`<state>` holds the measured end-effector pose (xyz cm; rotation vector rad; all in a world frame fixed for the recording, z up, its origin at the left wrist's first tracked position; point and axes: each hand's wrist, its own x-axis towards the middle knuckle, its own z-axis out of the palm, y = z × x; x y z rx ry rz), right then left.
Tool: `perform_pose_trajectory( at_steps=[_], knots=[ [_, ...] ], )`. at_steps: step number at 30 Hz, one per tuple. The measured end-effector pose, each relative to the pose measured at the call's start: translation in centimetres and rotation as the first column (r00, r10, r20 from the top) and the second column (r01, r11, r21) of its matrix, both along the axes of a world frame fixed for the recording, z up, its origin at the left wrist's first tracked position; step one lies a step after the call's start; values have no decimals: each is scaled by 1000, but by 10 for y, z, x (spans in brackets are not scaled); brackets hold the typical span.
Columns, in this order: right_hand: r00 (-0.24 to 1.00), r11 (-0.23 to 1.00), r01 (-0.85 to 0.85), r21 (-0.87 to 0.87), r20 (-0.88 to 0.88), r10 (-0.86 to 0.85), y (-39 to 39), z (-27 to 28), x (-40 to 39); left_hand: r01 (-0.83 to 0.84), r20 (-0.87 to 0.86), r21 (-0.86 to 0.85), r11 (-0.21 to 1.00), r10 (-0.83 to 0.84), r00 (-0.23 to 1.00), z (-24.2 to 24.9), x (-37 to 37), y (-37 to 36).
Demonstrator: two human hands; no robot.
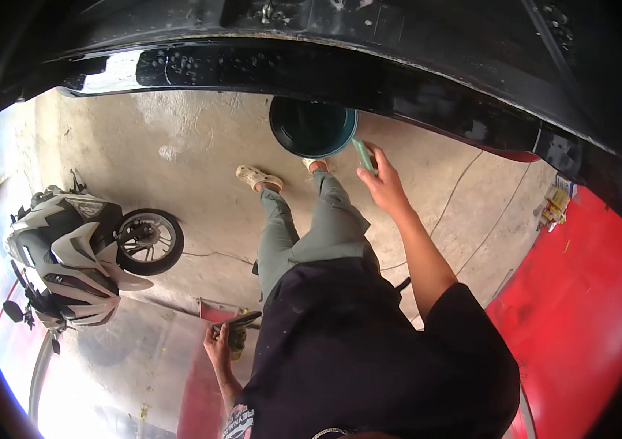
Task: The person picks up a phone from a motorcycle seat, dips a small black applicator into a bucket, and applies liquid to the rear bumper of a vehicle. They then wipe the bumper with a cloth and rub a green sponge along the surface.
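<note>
In the head view, my right hand [386, 181] is closed around a pale green flat pad [363, 156], whose end comes right up to the rim of a dark teal bucket [342, 140]. The black vehicle panel [289, 66], beaded with water on its left part, partly covers the bucket. At the lower left, beside my hip, my left hand [217, 347] grips a dark flat object [239, 323] with a narrow end pointing right; I cannot tell what kind it is.
A white and black motorcycle [69, 256] stands at the left, its wheel toward me. Red panels [574, 293] are at the right, with small yellow packages [555, 205] beside them. Thin cables [457, 183] cross the concrete floor [201, 146], which has a wet-looking patch.
</note>
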<state>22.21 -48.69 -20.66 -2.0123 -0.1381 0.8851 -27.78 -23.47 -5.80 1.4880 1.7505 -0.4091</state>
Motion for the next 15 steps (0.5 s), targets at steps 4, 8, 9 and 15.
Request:
perform_pose_trajectory(
  at_steps=[4,8,9,15],
  knots=[
    [985,983,-3,-181,-168,-28,-34,-30,-27,109,-155,-60,992,-117,981,5,26,-12],
    [941,960,-5,-279,-327,-90,-62,-48,-62,128,-183,-132,983,-151,972,4,25,-13],
    [930,957,-18,-291,-357,-91,-65,-52,-67,142,-198,-134,981,-167,966,7,33,-12],
    [975,964,-140,-228,-201,94,-71,-79,-99,151,-202,-154,977,-180,963,6,55,8]
  ],
)
